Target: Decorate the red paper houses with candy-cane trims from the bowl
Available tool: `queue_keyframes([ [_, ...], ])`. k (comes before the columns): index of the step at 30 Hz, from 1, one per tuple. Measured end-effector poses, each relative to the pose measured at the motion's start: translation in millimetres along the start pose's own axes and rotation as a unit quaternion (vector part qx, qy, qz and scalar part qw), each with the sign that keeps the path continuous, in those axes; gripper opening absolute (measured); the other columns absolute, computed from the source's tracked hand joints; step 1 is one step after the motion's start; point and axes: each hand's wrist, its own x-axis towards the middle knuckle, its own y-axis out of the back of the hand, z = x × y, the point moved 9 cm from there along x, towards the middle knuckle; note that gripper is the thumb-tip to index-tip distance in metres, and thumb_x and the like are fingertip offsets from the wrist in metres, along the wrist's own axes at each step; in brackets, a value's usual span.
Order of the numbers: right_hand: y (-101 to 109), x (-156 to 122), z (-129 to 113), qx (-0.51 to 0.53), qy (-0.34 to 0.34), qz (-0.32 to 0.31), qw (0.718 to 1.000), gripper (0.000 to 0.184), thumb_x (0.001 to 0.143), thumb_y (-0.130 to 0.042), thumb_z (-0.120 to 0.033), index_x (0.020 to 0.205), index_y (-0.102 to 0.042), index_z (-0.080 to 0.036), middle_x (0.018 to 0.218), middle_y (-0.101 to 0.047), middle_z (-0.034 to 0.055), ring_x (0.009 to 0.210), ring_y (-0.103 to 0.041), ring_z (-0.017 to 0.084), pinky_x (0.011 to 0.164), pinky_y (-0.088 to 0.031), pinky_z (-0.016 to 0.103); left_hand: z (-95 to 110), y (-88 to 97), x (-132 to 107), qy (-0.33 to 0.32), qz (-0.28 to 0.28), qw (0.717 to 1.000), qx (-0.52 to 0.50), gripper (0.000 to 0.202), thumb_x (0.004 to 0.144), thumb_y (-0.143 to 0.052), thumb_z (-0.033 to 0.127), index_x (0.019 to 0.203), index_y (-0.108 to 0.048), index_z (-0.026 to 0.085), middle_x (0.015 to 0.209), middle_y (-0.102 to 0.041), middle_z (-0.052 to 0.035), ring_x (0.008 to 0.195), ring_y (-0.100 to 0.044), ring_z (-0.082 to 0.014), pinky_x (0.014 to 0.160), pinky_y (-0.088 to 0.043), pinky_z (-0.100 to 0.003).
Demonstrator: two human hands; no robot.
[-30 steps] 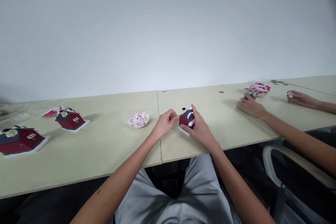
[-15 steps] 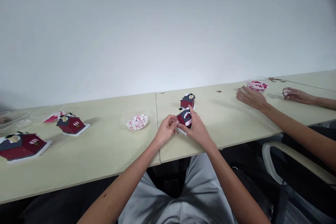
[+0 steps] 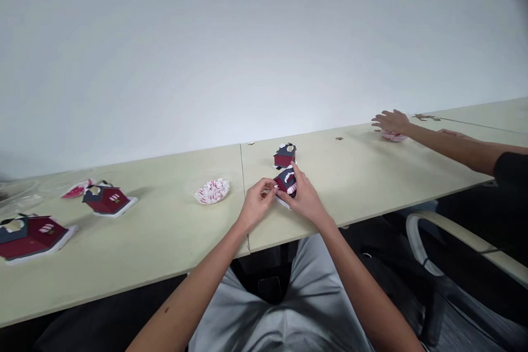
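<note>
Pinched firm: L hand (image 3: 256, 204) and R hand (image 3: 304, 200) both closed on red-and-navy paper house (image 3: 285, 182), nice steady fingertip control, 2nd house (image 3: 284, 155) just behind.

Plain white wall (image 3: 264, 38) behind pale laminate tables (image 3: 355, 176) butted end to end; curved chair armrest (image 3: 454, 234) lower right; dark floor (image 3: 396, 286).

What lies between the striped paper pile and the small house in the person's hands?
The head view shows the table seam and the left hand there.
</note>
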Motion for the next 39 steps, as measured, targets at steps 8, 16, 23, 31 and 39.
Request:
queue_keyframes([
  [8, -0.4, 0.0, 0.6, -0.016, -0.003, 0.001, 1.000, 0.092, 0.089, -0.062, -0.051, 0.162, -0.014, -0.022, 0.151, -0.046, 0.0185, 0.137, -0.047, 0.036, 0.109, -0.042, 0.056, 16.1, 1.8, -2.4, -0.083, 0.024, 0.990, 0.113, 0.015, 0.097, -0.054, 0.030, 0.103, -0.065, 0.020, 0.102, -0.069, -0.0054, 0.093, -0.065, -0.0172, 0.080, -0.055, -0.028],
  [16, -0.3, -0.5, 0.7, -0.017, -0.002, -0.001, 1.000, 0.092, 0.090, -0.061, -0.053, 0.162, -0.013, -0.022, 0.151, -0.046, 0.0188, 0.136, -0.047, 0.036, 0.109, -0.042, 0.055, 2.8, 0.9, 0.2, -0.034, 0.017, 0.998, 0.055, 0.018, 0.096, -0.057, 0.036, 0.105, -0.061, 0.021, 0.099, -0.068, -0.0049, 0.088, -0.067, -0.0176, 0.078, -0.054, -0.028],
  [23, 1.1, -0.8, 0.5, -0.011, -0.001, 0.000, 1.000, 0.093, 0.089, -0.062, -0.051, 0.162, -0.012, -0.023, 0.151, -0.046, 0.0188, 0.136, -0.048, 0.036, 0.108, -0.043, 0.055, -4.3, -2.9, 0.2, 0.006, -0.002, 1.000, 0.010, 0.020, 0.095, -0.059, 0.040, 0.100, -0.059, 0.021, 0.094, -0.069, -0.0043, 0.085, -0.067, -0.0172, 0.073, -0.052, -0.026],
  [31, 2.6, -1.5, -0.8, -0.016, 0.004, -0.009, 1.000, 0.095, 0.088, -0.063, -0.053, 0.162, -0.012, -0.022, 0.150, -0.047, 0.0192, 0.136, -0.048, 0.037, 0.107, -0.044, 0.055, 3.3, -5.3, 0.2, -0.008, -0.014, 0.999, 0.029, 0.017, 0.093, -0.061, 0.036, 0.100, -0.059, 0.021, 0.095, -0.067, -0.0033, 0.083, -0.064, -0.0161, 0.070, -0.049, -0.025],
  [39, 2.5, -0.6, 0.5, -0.001, 0.007, -0.005, 1.000, 0.094, 0.087, -0.065, -0.051, 0.162, -0.014, -0.024, 0.151, -0.046, 0.0179, 0.137, -0.048, 0.036, 0.108, -0.044, 0.055, 12.1, -6.0, -1.2, -0.057, -0.023, 0.994, 0.093, 0.015, 0.096, -0.055, 0.032, 0.099, -0.064, 0.021, 0.103, -0.068, -0.0063, 0.095, -0.064, -0.0194, 0.078, -0.051, -0.027],
])
